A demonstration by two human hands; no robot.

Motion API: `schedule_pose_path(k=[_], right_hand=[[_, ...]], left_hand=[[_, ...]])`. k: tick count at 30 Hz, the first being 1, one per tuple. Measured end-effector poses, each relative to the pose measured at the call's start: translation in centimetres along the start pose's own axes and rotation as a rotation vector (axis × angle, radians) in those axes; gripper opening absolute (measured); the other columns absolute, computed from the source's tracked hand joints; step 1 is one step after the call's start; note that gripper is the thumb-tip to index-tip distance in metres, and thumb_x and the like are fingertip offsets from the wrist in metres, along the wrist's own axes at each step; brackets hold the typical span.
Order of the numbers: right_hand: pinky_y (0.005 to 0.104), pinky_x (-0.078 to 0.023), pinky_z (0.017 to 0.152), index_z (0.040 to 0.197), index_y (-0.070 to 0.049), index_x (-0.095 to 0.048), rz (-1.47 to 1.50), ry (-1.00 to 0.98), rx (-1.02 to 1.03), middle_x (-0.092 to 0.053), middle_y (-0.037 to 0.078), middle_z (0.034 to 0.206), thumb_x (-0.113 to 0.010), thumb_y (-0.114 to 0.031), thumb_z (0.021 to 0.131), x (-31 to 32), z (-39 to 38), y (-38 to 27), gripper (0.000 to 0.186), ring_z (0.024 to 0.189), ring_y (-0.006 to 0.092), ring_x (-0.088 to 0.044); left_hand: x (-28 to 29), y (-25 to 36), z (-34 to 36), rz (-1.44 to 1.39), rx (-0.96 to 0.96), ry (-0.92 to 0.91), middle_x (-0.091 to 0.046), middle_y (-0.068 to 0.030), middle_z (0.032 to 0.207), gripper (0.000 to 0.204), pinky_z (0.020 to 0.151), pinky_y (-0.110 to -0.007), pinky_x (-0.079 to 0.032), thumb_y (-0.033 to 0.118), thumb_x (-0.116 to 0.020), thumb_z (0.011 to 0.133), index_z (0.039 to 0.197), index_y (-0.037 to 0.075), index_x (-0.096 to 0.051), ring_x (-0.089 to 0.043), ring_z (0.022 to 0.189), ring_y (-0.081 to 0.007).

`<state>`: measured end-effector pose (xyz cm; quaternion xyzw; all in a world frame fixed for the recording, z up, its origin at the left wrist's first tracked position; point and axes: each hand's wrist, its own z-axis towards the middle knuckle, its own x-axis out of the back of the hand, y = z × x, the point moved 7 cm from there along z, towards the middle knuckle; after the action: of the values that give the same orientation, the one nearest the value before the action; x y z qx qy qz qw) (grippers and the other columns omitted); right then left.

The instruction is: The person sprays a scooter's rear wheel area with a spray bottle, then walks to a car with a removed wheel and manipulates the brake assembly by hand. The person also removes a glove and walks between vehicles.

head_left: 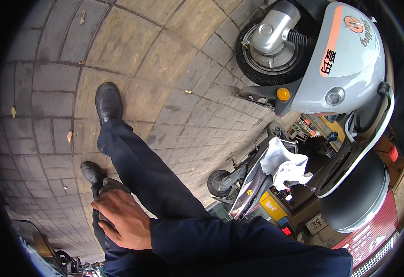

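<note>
While your right hand (pixel 127 220) is lying over dark trousers (pixel 158 180), its fingers (pixel 109 201) are meeting a dark grey thing (pixel 114 185).
In the head view, you are bending those fingers close together, one digit standing apart below; whether they are clamping the thing, I cannot tell. It is showing just above them, its kind unclear. One black shoe (pixel 92 172) is resting just beyond your fingers, a second black shoe (pixel 108 100) farther above them, on paving (pixel 118 39). Well to the fingers' right, a dark scooter (pixel 246 182) is standing with a white cover (pixel 280 159); a silver-grey scooter (pixel 349 64) is standing higher.
</note>
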<state>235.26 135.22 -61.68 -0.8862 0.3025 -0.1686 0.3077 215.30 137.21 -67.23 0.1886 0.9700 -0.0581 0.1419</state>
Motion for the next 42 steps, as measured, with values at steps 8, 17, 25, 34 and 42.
schedule_pose_path(k=[8,17,25,34,42], right_hand=[[0.0437,-0.039,0.093,0.116,0.0,-0.052,-0.004,0.013,0.015,-0.052,0.015,0.11,-0.063,-0.008,0.08,-0.2,-0.5,0.0,0.039,0.106,0.0346,-0.049],[0.0461,-0.039,0.091,0.115,0.001,-0.051,-0.008,0.006,0.017,-0.051,0.017,0.111,-0.062,-0.011,0.079,-1.9,-1.1,0.1,0.04,0.107,0.0359,-0.046],[0.0446,-0.04,0.092,0.114,0.0,-0.054,-0.029,0.005,0.016,-0.054,0.017,0.109,-0.063,-0.011,0.079,-2.1,-0.9,-0.3,0.038,0.105,0.036,-0.049],[0.0439,-0.042,0.091,0.112,0.002,-0.056,-0.027,0.005,0.025,-0.056,0.018,0.108,-0.066,-0.01,0.078,-2.0,-0.8,-0.6,0.037,0.103,0.0366,-0.052],[0.0443,-0.042,0.091,0.113,0.002,-0.055,-0.016,-0.004,0.032,-0.055,0.019,0.109,-0.065,-0.01,0.079,-2.0,-0.6,-0.7,0.037,0.103,0.0374,-0.051]], left_hand=[[0.8,-0.3,-0.9,-0.03,-0.008,-0.014,-0.049,-0.0123,0.131,0.043,0.1,-0.034,-0.041,0.014,-0.049,0.095,0.135,0.004,-0.039,-0.048,0.121,-0.022],[2.2,0.0,-1.9,-0.055,-0.013,-0.032,-0.047,-0.0121,0.132,0.044,0.102,-0.035,-0.039,0.017,-0.047,0.096,0.136,0.004,-0.037,-0.046,0.122,-0.0222],[3.2,0.5,-2.7,-0.071,-0.029,-0.032,-0.045,-0.0118,0.134,0.045,0.103,-0.035,-0.038,0.019,-0.045,0.097,0.138,0.005,-0.035,-0.045,0.123,-0.0224],[3.6,0.7,-3.3,-0.093,-0.072,-0.029,-0.044,-0.0116,0.135,0.046,0.104,-0.036,-0.036,0.021,-0.044,0.098,0.139,0.005,-0.033,-0.043,0.125,-0.0225],[3.8,0.4,-3.1,-0.121,-0.089,-0.023,-0.042,-0.0113,0.136,0.047,0.106,-0.036,-0.035,0.023,-0.042,0.099,0.141,0.005,-0.032,-0.041,0.126,-0.0227]])
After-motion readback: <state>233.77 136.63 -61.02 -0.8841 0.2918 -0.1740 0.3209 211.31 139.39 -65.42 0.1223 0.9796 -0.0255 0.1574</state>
